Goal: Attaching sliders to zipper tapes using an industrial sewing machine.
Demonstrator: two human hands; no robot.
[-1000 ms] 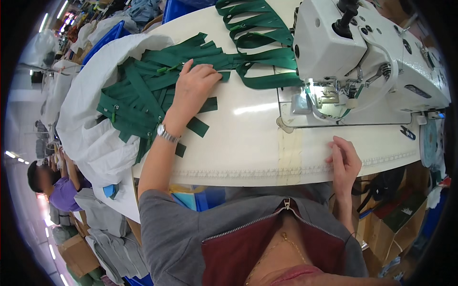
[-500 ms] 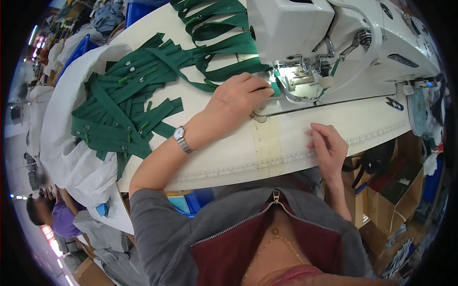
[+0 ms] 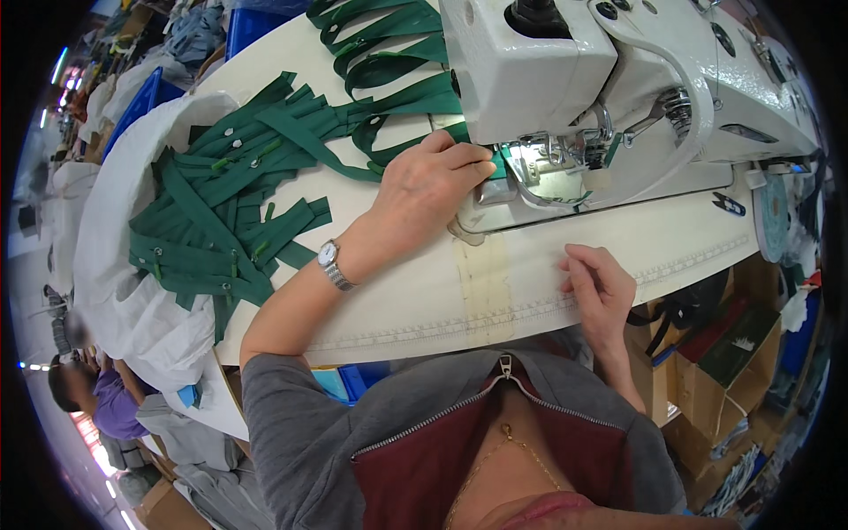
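Observation:
My left hand (image 3: 428,181), a watch at its wrist, is at the left side of the white sewing machine (image 3: 521,88). Its fingers are closed on the end of a green zipper (image 3: 499,166), beside the shiny presser foot area (image 3: 543,168). Part of the zipper is hidden under the hand and the foot. Joined green zippers (image 3: 389,66) hang in loops behind the machine head. A heap of green zippers (image 3: 212,190) with metal sliders lies left of my forearm. By the table's front edge, my right hand (image 3: 602,287) hovers with loosely curled fingers, apart and with nothing in them.
Along the front of the white table (image 3: 397,300) runs a printed ruler strip (image 3: 530,306). Small thread snips (image 3: 730,204) lie at the right. White cloth (image 3: 115,256) drapes the left edge. Cardboard boxes (image 3: 733,353) stand below right; another person (image 3: 115,402) sits far left.
My left hand and the green zipper have shifted slightly left in the picture, as has the machine. My right hand sits a little lower. The view itself seems to have moved slightly.

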